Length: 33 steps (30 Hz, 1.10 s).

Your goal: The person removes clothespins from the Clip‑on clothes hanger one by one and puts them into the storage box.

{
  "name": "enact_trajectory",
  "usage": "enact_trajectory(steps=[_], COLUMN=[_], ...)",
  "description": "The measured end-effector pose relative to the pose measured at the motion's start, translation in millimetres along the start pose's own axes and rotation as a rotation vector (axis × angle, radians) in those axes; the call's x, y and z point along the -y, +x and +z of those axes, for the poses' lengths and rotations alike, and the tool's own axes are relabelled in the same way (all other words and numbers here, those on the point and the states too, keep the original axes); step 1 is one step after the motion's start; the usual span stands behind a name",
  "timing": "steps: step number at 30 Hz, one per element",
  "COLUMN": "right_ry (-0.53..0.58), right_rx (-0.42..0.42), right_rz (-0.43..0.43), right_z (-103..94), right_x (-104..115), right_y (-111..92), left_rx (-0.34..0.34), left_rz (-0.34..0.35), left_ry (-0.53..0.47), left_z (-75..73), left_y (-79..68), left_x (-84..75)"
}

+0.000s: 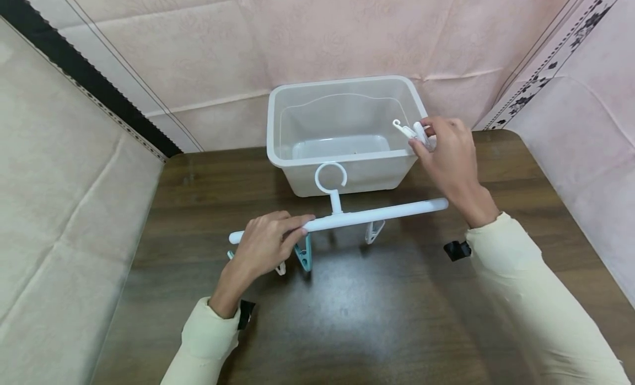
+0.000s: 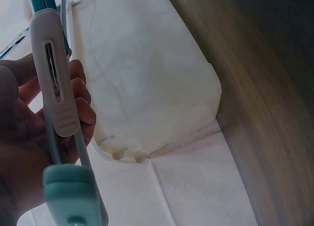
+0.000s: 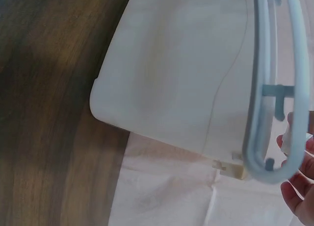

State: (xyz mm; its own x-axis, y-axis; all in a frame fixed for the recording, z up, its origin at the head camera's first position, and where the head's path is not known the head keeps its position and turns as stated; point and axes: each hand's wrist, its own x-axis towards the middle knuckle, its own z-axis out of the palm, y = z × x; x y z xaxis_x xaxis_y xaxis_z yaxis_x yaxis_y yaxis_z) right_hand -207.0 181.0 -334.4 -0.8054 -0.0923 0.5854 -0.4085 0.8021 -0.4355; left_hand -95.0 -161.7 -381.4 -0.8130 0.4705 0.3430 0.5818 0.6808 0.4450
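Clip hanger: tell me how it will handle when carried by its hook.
The clip hanger looks stiff, its bar straight; probably light, being an open loop. It may tilt: more clips show left of the hook.

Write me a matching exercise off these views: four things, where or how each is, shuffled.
Column one
1. left grip
2. right grip
3. plastic bin
4. hook

Column two
A. rises from about the middle of the hanger bar
B. pinches a small white piece near a rim
C. stands on the wooden table
D. holds the hanger bar beside a teal clip

Pairs: 1-D, 2-B, 3-C, 4-A
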Motion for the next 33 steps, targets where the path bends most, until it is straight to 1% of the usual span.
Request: enact_trajectory(steps=[8,11,14,21,33], right_ry=[0.001,-0.003,-0.006,-0.004,0.000], right_rx=[0.114,0.153,0.175,0.185,0.174], right_rz=[0.053,0.079,0.099,0.117,0.100], right_z=[13.2,17.5,22.2,29.8,25.7], right_x=[-1.3,-3.3,-4.8,-5.8,-8.2], right_y=[19.5,22.8,24.2,26.0,20.0], left_rx=[-0.004,0.002,0.008,0.005,0.016], left_rz=[0.010,0.011,0.008,0.004,0.010], left_ry=[0.011,0.022,0.031,0.048,0.049], left_z=[-1.3,-1.4,-2.0,-5.3,-2.8], left_y=[-1.2,-1.6,-2.1,-3.5,-1.3], left_x=[-0.2,-0.3,-0.4,-0.6,-1.3])
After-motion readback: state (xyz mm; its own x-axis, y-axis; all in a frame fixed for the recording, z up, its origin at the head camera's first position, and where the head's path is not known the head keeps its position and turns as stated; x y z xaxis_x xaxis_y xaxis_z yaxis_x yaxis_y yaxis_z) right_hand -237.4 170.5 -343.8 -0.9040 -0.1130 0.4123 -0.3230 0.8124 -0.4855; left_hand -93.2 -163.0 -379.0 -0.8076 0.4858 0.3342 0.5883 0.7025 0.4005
